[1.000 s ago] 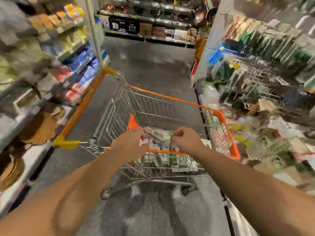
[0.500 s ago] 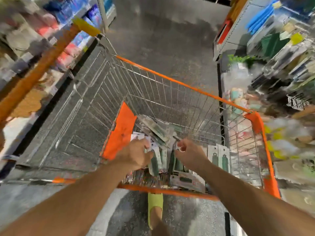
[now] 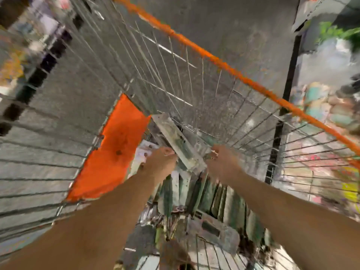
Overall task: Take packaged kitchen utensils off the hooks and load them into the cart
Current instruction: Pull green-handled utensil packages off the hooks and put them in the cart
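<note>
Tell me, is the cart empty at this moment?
No: green packaged utensils lie stacked inside the cart, beneath the left hand and the right hand.

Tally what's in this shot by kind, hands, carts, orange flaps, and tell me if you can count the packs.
Hands: 2 (left hand, right hand)
Cart: 1
Orange flap: 1
Utensil packs: several, too blurred to count
Total countable: 4

Pkgd utensils [image 3: 180,147] — piled in wire cart [image 3: 194,90]
</note>
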### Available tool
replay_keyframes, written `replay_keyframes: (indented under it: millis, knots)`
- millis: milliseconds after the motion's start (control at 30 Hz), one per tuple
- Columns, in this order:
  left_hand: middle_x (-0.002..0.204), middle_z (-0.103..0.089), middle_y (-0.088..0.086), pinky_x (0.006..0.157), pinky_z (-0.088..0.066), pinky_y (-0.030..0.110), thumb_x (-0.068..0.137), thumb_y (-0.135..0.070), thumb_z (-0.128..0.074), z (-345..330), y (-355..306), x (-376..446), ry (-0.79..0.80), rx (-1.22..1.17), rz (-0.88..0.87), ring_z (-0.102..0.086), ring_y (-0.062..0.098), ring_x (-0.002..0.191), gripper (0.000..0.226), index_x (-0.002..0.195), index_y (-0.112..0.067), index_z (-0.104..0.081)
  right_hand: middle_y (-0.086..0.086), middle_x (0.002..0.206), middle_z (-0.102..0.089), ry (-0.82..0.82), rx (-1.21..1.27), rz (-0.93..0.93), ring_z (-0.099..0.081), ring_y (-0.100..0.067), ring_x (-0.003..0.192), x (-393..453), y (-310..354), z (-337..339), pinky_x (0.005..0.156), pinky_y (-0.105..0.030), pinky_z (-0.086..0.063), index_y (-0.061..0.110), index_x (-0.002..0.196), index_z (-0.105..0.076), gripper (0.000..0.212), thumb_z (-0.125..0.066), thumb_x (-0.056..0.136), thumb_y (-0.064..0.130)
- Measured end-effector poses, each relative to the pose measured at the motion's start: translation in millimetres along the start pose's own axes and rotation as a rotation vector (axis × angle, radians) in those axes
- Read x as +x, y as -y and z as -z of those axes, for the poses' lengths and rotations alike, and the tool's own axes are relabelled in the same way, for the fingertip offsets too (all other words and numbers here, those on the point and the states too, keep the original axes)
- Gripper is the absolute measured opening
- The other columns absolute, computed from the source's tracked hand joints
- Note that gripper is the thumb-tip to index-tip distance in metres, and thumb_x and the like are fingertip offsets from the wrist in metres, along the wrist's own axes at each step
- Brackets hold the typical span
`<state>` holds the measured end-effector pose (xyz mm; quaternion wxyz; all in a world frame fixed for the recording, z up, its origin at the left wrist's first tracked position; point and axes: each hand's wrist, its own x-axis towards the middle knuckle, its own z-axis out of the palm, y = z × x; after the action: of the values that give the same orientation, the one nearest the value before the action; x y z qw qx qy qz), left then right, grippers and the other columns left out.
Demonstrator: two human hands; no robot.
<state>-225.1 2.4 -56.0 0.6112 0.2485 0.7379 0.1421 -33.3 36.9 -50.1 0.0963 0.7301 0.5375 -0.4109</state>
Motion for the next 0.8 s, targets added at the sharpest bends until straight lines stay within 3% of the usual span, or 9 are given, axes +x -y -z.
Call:
replay_keyframes:
  millis: [133,267,333,400,467,567,633,700,800]
  knots:
    - [0.126,-0.058,0.012,0.085,-0.052,0.037,0.101,-0.032,-0.066,-23.9,6.2,21.0,-0.069,-0.114,0.139,-0.056,0.025,0.094,0.045,0.139,-0.015,-0.049,-0.010,0.147,-0.047,-0.069,-0.098,0.024,-0.062,-0.032,0.119,30.8,-2.0,-7.0,0.093,-0.049,-0.058,0.024,0.149,-0.042,0.056,-0.059,0.096,0.033]
    - [0.097,-0.053,0.005,0.092,-0.050,0.039,0.101,-0.033,-0.064,-43.6,10.0,33.7,-0.086,-0.216,0.201,-0.054,0.027,0.095,0.022,0.098,-0.016,-0.051,-0.010,0.136,-0.050,-0.070,0.011,-0.028,-0.060,-0.033,0.114,53.5,0.3,-13.6,0.089,-0.050,-0.059,0.027,0.139,-0.046,0.052,-0.052,0.094,0.052]
    - [0.103,-0.059,0.003,0.096,-0.057,0.043,0.101,-0.035,-0.064,-52.8,7.7,37.2,-0.092,-0.212,0.229,-0.061,0.026,0.100,0.025,0.114,-0.016,-0.057,-0.011,0.136,-0.049,-0.051,-0.013,-0.049,-0.055,-0.032,0.119,59.5,3.7,-17.8,0.098,-0.052,-0.054,0.022,0.139,-0.045,0.052,-0.052,0.097,0.052]
    - [0.106,-0.062,0.005,0.083,-0.059,0.038,0.102,-0.036,-0.064,-60.5,4.0,37.5,-0.070,-0.264,0.263,-0.062,0.022,0.095,0.030,0.124,-0.016,-0.060,-0.013,0.147,-0.043,-0.025,-0.124,-0.066,-0.042,-0.035,0.135,65.9,2.9,-21.5,0.112,-0.051,-0.039,0.018,0.145,-0.039,0.058,-0.053,0.099,0.050]
    - [0.100,-0.061,0.003,0.074,-0.052,0.033,0.104,-0.036,-0.062,-65.5,0.9,37.3,-0.056,-0.306,0.287,-0.057,0.019,0.085,0.029,0.125,-0.016,-0.060,-0.014,0.154,-0.039,-0.027,-0.231,-0.066,-0.029,-0.035,0.146,67.0,5.5,-20.5,0.118,-0.053,-0.028,0.017,0.147,-0.037,0.063,-0.053,0.099,0.055]
    - [0.094,-0.058,-0.003,0.082,-0.052,0.034,0.105,-0.038,-0.060,-71.0,0.6,40.0,-0.086,-0.301,0.272,-0.055,0.013,0.082,0.021,0.116,-0.020,-0.057,-0.014,0.152,-0.044,-0.037,-0.312,-0.066,-0.029,-0.034,0.147,70.1,3.9,-20.1,0.117,-0.053,-0.026,0.020,0.145,-0.042,0.067,-0.049,0.095,0.065]
    - [0.094,-0.057,-0.003,0.086,-0.055,0.039,0.105,-0.037,-0.059,-74.9,0.9,41.1,-0.107,-0.320,0.263,-0.057,0.015,0.084,0.019,0.115,-0.020,-0.056,-0.012,0.143,-0.052,-0.034,-0.303,-0.049,-0.041,-0.033,0.137,72.1,1.5,-20.5,0.113,-0.051,-0.034,0.026,0.135,-0.052,0.058,-0.052,0.092,0.065]
    - [0.098,-0.059,0.002,0.087,-0.057,0.041,0.106,-0.029,-0.056,-75.3,0.4,39.6,-0.116,-0.325,0.261,-0.059,0.019,0.086,0.019,0.122,-0.017,-0.055,-0.007,0.121,-0.063,-0.005,-0.099,-0.015,-0.062,-0.026,0.106,72.1,-1.4,-21.9,0.090,-0.042,-0.054,0.029,0.118,-0.056,0.042,-0.063,0.088,0.058]
    - [0.102,-0.063,0.008,0.087,-0.062,0.041,0.104,-0.016,-0.055,-71.9,-5.3,42.8,-0.131,-0.332,0.345,-0.064,0.022,0.086,0.022,0.126,-0.012,-0.057,-0.002,0.099,-0.062,0.037,0.103,0.019,-0.065,-0.017,0.076,62.2,0.5,-21.0,0.057,-0.029,-0.052,0.024,0.115,-0.048,0.047,-0.072,0.087,0.053]
